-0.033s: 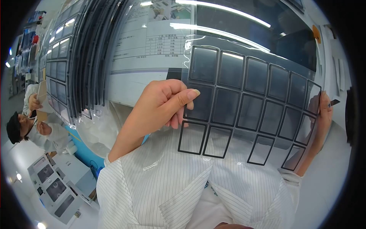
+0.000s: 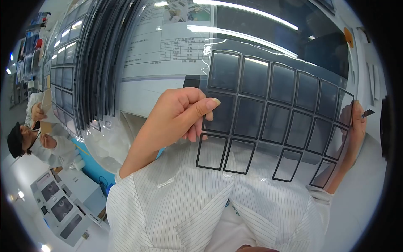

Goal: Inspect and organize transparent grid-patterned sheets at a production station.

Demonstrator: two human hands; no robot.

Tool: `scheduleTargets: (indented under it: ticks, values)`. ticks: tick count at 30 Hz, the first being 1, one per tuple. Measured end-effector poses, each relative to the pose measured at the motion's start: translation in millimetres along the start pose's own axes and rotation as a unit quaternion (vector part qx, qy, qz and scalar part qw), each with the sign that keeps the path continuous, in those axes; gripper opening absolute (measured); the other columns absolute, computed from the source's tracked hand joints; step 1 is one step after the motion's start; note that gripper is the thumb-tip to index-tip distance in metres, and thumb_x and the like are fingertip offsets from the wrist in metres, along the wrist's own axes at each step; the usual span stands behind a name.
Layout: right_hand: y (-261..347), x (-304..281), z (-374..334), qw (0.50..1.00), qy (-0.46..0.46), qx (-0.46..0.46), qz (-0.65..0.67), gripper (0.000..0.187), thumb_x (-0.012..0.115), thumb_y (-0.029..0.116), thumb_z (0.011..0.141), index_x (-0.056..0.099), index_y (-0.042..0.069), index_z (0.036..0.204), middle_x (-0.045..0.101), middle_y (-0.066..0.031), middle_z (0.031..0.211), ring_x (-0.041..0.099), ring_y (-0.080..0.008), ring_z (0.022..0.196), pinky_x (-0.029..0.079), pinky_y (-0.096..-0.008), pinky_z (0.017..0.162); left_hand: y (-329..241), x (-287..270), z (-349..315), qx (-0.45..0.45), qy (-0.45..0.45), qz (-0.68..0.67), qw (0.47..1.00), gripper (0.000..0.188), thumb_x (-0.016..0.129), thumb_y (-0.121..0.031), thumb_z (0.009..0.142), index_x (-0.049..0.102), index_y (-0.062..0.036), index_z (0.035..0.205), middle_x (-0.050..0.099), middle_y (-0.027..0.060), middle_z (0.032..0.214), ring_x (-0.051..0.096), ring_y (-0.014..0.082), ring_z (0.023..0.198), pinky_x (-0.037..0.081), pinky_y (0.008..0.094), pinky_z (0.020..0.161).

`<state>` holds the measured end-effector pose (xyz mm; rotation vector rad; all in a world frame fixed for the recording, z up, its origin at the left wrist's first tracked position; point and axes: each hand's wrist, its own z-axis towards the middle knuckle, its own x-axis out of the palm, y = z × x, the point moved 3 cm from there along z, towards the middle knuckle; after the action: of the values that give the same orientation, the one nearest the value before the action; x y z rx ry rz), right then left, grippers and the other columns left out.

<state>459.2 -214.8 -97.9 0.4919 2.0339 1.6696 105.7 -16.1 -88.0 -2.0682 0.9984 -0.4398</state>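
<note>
Held sheet (image 2: 275, 122): 1 | black frames (image 2: 208, 168): 16, seemingly | hands (image 2: 184, 111): 2 | co-worker (image 2: 61, 152): 1

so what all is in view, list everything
Sheet: 1, clear, centre right
Frames: 16, black, on the sheet
Stacked sheets: several, dark, upper left
Paper: at least 1, white, top centre
Panel: 1, dark glossy, upper right
Tab: 1, orange, upper right
Plastic: uncounted, whitish, below the stacked sheets
Co-worker: 1, white clothing, dark cap, left
Machine: at least 1, pale grey, lower left
Shirt: 1, striped white, lower centre
Left fingers: one hand, bare, sheet's left edge
Right fingers: one hand, bare, sheet's right edge
</note>
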Motion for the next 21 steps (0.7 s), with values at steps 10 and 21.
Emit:
scheduleTargets:
  ticks: [10,21]
  values:
    - [1.6,-0.7,-0.8,1.000,0.022,0.008,0.005,0.030,0.044,0.031,0.098,0.048,0.009,0.079,0.035,0.0054,0.056,0.029,-0.0017,0.046,0.021,-0.0183,0.042,0.3,0.5,0.6,-0.003,0.002,0.003,1.000,0.031,0.058,-0.024,0.091,0.057,-0.0013,0.071,0.050,-0.0007,0.048,0.048,0.0040,0.039,0.047,0.0208,0.044]
    - [3.4,5.7,-0.4,1.000,-0.010,0.000,0.000,0.031,0.041,0.029,0.099,0.045,0.009,0.076,0.033,0.0051,0.052,0.028,-0.0024,0.043,0.020,-0.0190,0.038,0.6,0.9,1.7,-0.009,0.000,0.006,1.000,0.031,0.059,-0.025,0.091,0.057,-0.0017,0.071,0.050,-0.0009,0.047,0.048,0.0033,0.039,0.047,0.0212,0.044]
